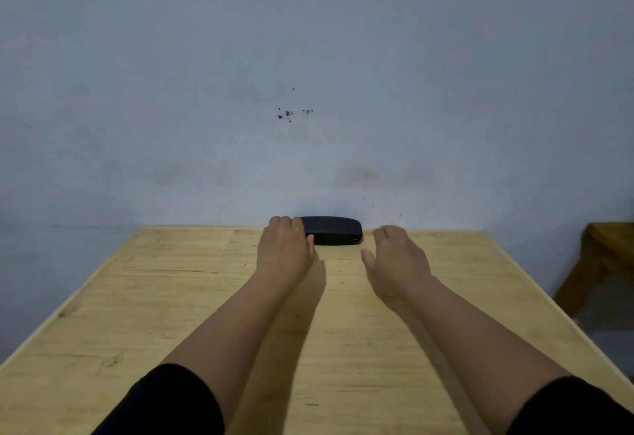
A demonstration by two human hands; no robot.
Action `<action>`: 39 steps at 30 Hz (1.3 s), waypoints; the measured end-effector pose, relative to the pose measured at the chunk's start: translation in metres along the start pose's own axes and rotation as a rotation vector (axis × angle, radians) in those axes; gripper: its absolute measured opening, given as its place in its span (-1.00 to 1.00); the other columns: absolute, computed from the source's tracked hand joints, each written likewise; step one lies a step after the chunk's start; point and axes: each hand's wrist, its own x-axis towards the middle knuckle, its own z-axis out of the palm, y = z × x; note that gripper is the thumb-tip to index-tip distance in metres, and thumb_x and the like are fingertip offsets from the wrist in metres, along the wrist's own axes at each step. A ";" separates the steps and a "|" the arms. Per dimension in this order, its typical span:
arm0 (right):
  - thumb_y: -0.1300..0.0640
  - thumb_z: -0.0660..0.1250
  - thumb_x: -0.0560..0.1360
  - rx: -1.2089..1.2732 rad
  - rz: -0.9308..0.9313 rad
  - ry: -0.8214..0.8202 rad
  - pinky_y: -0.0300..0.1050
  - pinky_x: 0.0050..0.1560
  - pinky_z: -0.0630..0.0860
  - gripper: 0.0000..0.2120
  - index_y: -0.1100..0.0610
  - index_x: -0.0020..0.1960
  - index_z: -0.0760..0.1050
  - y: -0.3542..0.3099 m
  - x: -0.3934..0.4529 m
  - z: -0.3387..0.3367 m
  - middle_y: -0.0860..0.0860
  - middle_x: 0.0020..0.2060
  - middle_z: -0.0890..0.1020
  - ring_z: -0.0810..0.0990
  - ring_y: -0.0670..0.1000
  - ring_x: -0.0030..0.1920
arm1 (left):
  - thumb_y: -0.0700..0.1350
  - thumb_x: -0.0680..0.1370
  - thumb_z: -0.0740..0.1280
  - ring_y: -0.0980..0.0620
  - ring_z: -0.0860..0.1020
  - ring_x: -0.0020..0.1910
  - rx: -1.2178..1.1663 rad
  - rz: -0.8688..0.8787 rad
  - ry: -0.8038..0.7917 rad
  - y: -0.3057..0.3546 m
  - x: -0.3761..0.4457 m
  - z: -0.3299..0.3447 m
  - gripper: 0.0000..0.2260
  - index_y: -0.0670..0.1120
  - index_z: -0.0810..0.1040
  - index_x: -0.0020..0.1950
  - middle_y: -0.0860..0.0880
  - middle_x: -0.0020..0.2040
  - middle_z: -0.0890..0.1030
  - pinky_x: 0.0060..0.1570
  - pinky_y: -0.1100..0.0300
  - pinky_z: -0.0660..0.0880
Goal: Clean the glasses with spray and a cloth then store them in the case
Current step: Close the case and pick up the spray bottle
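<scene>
At the far edge of the bench (137, 297), hard against the wall (308, 57), lay the closed dark case (332, 230), its long axis running left to right across your view. Your left hand (284, 246) was on its left end, fingers curled over the top and the thumb pressed to the near face, so you were grasping it there. Your right hand (394, 256) sat just beside the case's right end, apart from it, fingers loosely bent and gripping nothing. The case therefore lay between your two hands, with the left one already on it and the right one close enough to join; drawing it towards you looked like the likely next move. No glasses, spray or cloth showed anywhere, and whether the glasses were inside the case you could not tell. The bench was pale bare wood with visible grain. The wall was plain bluish grey with a few dark specks, and a wooden stool (597, 263) stood blurred off to your right.
</scene>
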 end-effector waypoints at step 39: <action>0.10 0.39 0.45 0.544 0.448 0.671 -0.16 0.28 0.37 -0.51 0.17 0.34 0.41 0.158 -0.288 -0.047 0.08 0.29 0.51 0.44 0.00 0.30 | 0.10 0.54 0.21 0.00 0.38 0.28 -0.455 0.442 -0.248 0.206 -0.203 0.025 -0.58 -0.03 0.36 0.35 -0.04 0.31 0.44 0.25 0.13 0.35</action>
